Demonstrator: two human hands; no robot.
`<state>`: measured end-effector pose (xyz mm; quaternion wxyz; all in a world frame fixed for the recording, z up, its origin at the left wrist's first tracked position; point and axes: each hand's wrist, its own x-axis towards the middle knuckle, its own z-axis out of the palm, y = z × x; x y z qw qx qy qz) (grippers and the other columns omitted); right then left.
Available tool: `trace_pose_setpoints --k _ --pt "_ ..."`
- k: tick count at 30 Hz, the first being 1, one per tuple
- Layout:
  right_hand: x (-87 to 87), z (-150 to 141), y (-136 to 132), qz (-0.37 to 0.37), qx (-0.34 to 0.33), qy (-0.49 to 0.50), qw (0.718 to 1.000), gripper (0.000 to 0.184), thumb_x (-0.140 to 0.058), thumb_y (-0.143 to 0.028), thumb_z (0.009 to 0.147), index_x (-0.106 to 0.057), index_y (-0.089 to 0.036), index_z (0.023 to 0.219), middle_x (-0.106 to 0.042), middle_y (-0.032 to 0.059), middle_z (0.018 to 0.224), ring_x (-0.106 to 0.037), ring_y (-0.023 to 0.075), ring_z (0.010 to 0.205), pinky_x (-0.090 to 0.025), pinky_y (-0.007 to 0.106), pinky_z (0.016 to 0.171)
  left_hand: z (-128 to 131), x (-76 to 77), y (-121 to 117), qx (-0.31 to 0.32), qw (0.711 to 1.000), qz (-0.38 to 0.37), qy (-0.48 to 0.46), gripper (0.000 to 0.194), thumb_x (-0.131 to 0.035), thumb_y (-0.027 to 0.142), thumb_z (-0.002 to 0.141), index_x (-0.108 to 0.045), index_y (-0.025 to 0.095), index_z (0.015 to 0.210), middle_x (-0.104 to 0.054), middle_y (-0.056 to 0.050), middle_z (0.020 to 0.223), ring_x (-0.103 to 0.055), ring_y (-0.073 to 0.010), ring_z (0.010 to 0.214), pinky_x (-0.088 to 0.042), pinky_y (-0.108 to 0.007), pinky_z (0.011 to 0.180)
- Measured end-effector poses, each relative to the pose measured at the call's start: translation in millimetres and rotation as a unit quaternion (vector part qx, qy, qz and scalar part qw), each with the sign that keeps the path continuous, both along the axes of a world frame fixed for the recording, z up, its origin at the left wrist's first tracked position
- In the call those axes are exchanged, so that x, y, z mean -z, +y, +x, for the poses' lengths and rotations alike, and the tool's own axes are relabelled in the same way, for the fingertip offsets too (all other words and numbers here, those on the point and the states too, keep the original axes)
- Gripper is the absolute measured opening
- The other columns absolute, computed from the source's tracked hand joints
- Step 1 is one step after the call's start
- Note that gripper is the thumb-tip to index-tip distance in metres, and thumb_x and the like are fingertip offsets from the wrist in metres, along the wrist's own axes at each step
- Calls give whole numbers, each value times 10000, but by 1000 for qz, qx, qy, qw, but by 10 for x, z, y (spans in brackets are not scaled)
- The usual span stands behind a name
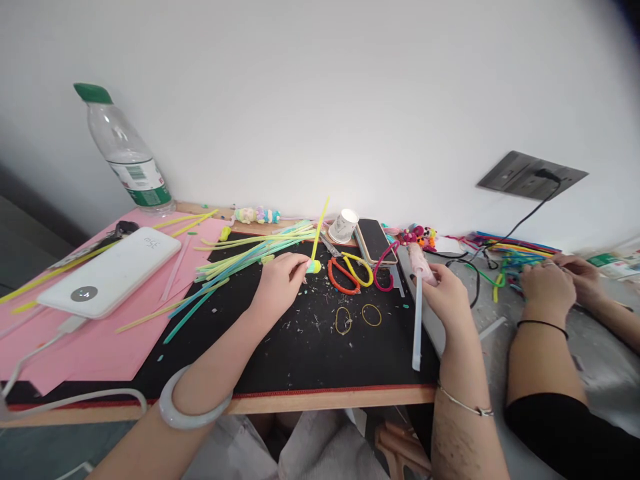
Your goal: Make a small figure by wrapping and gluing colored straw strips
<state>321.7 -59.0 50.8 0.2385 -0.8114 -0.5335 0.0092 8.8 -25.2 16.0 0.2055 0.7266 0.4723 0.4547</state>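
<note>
Head camera view: the left hand (pixel 284 279) pinches a yellow pipe cleaner (pixel 320 230) between thumb and fingertips. The pipe cleaner is located above the middle of the black mat (pixel 310 360); its straight stem points upward, and a yellow-green wound section sits at its lower end, beside the fingertips. The right hand (pixel 445 293) is closed around a pink glue gun (pixel 418 259) near the right edge of the mat. A translucent glue stick (pixel 417 327) extends from the glue gun toward the front edge of the bench (pixel 335 401). The two hands are apart.

Between the hands are scissors (pixel 341 255) with one orange and one yellow handle. Behind them stand a paper cup (pixel 343 230) and, just to its right, a phone (pixel 376 241). Two rubber bands and small scraps lie on the mat in front of the scissors.

To the left of the left hand, a loose bundle of pipe cleaners (pixel 260 248) in yellow, green and blue overlaps the mat and the pink paper (pixel 133 340). A white power bank (pixel 113 270) rests on the paper; a plastic bottle (pixel 133 150) with a green cap stands behind it. At the far right, a co-worker's hands (pixel 547 288) are positioned close together; their grip cannot be determined.
</note>
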Motion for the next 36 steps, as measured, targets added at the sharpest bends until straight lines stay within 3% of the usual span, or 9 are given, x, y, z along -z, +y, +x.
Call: trace_pose_setpoints --k 6,13,16,19,21,24,27,32,36 --pt "58 287 9 -108 55 -78 990 466 -573 -305 667 -616 -130 1097 -685 141 930 -633 286 831 -428 314 663 3 -1 -3 9 1000 7 7 186 -451 241 858 -627 191 825 -622 -7 710 -579 -128 605 -443 -259 624" --pt "-21 151 43 -239 49 -123 962 455 -524 -256 728 -611 -106 1148 -663 182 1043 -598 331 998 -414 389 803 10 12 -7 26 999 16 15 190 -436 220 870 -621 182 857 -600 -5 732 -566 -112 619 -436 -246 643" --pt "-136 -11 -15 -159 44 -117 979 411 -506 -331 764 -654 -110 1077 -674 188 996 -583 354 1002 -382 458 847 12 1 -15 26 999 36 28 205 -418 216 878 -620 184 871 -599 -11 728 -556 -121 637 -432 -254 653" --pt "-213 -292 -22 -3 -25 5 1000 371 -499 -386 778 -683 -136 980 -693 141 916 -621 285 843 -432 404 766 20 -9 -38 38 996 62 49 225 -394 216 891 -615 179 910 -607 -35 775 -564 -139 702 -435 -269 689" --pt "-209 -548 37 67 -120 135 981 370 -506 -403 782 -672 -138 981 -696 115 906 -620 237 792 -456 357 720 31 -8 -58 55 993 79 65 243 -372 222 904 -607 177 947 -612 -53 830 -571 -148 748 -439 -278 715" --pt "-145 -945 189 88 -259 299 914 371 -527 -422 790 -644 -165 1030 -681 84 984 -612 202 850 -473 302 704 48 3 -85 84 988 95 85 258 -351 227 916 -592 176 992 -616 -68 898 -582 -156 817 -446 -284 759" --pt "-95 -1219 314 104 -311 384 863 329 -556 -421 785 -638 -182 996 -672 49 939 -601 168 802 -472 261 652 59 11 -103 101 985 95 100 267 -340 221 922 -584 164 1012 -616 -78 920 -583 -161 855 -447 -283 786" --pt "-96 -1339 335 151 -322 392 848 215 -577 -381 798 -632 -173 809 -624 9 754 -551 132 662 -449 252 604 62 7 -102 87 988 85 91 256 -354 225 918 -589 169 1003 -614 -71 917 -581 -159 841 -445 -278 776" --pt "-39 -1371 286 207 -325 350 854 140 -573 -309 815 -628 -180 812 -640 43 861 -591 170 802 -477 296 721 50 -4 -78 30 996 68 54 231 -379 212 904 -606 174 930 -609 -44 812 -564 -143 736 -435 -267 709"
